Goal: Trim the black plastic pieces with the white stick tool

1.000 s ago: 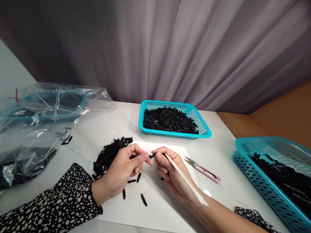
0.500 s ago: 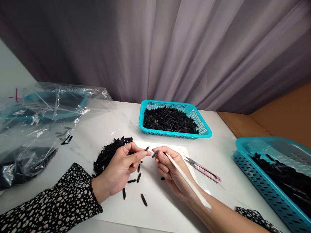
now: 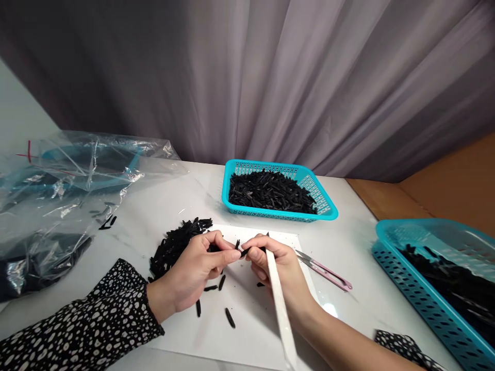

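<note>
My left hand [image 3: 197, 265] and right hand [image 3: 276, 268] meet over the white sheet [image 3: 255, 330]. Both pinch the same small black piece [image 3: 244, 251] between thumb and fingertips, just above the paper. Right hand also carries a long white tool [image 3: 279, 304], its shaft running back along my wrist; the tip sits at the piece. What the tip is doing there I can't tell, too small.

Progress, as a judgement:
- Unsorted heap [image 3: 176, 245] of black pieces sits at the sheet's left edge, touching my left hand. Still sizeable, so plenty left.
- Far teal basket [image 3: 327, 198] holds a full layer of pieces. Looks like the done lot, but can't confirm.
- Near teal basket [image 3: 425, 299] on the right is also loaded.
- Plastic bag [image 3: 58, 206] on the left holds more dark stock and what looks like another teal basket inside.

Counts:
- Baskets in the open: 2.
- Loose pieces [image 3: 229, 317] on the sheet near my hands: about 5, some partly hidden.
- A few strays [image 3: 107, 221] by the bag: 2 or 3.
- Pink thread snips [image 3: 325, 269]: 1, lying on the table [image 3: 348, 242] just right of the sheet, untouched.
- White tool: 1.
- Heap and basket contents: too many to count.
</note>
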A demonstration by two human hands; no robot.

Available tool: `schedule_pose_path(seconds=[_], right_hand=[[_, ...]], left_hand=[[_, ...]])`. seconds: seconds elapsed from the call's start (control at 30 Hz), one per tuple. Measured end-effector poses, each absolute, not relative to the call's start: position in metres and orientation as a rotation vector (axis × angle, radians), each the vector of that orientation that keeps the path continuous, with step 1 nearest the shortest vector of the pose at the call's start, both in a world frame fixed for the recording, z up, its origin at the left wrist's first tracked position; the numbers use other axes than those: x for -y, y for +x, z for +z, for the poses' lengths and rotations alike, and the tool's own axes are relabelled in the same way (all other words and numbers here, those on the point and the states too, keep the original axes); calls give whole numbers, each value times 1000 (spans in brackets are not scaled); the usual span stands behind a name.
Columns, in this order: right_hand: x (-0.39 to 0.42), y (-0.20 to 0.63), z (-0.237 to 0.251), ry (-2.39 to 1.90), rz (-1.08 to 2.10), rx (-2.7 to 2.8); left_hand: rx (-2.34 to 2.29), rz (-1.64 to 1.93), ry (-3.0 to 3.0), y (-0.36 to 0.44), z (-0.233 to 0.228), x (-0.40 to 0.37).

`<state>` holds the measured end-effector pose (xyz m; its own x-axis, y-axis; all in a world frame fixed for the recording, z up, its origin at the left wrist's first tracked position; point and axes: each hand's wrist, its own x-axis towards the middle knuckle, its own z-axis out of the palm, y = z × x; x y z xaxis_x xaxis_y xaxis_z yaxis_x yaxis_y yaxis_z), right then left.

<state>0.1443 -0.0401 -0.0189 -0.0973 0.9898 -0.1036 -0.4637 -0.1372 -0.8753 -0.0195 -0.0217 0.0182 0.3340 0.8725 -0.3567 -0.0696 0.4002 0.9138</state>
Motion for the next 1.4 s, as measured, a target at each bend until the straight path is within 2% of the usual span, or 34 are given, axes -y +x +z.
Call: schedule_pose_path(seconds=[0.53,1.4], right_hand=[[40,145,-12,-819,1751,648],[43,142,-14,-839,1770,712]], left_hand=[[-1023,787,1005,-16,18,23],[-957,702,900,-16,23,25]])
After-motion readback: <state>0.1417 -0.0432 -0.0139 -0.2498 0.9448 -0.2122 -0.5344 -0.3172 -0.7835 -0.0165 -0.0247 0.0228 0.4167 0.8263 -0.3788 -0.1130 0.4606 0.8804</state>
